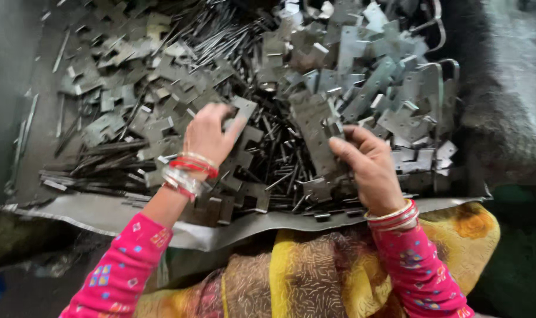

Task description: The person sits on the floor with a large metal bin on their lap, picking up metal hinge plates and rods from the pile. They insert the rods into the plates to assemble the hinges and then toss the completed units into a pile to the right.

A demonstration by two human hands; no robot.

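the left hand (208,134) was out over a heap of flat grey hinge leaves (162,126) and thin steel pins (221,35), its fingers (235,126) bent and closed on one notched hinge leaf (244,108) at the hand's far edge. that leaf stood lifted a little above the pile, tilted, with its cut-out edge showing past the fingertips. red and silvery bangles (188,171) sat round the left wrist, above a pink patterned sleeve (123,268).

the right hand (371,165) lay to the right, near the front of the heap, fingers curled shut round a long hinge plate (315,132) that ran up and away from the palm toward the middle of the pile. the thumb pressed on the plate's near side; how many pieces the hand gripped could not be told. bangles ringed this wrist too.

the whole heap rested on a dull metal sheet (91,212) whose bent front edge lay just before the person's lap, covered in yellow and brown cloth (303,271). more pale hinge leaves were stacked thick at the upper right, the dark pins mostly at the left and centre. a grey fuzzy cloth (503,118) lay beside the pile on the right.
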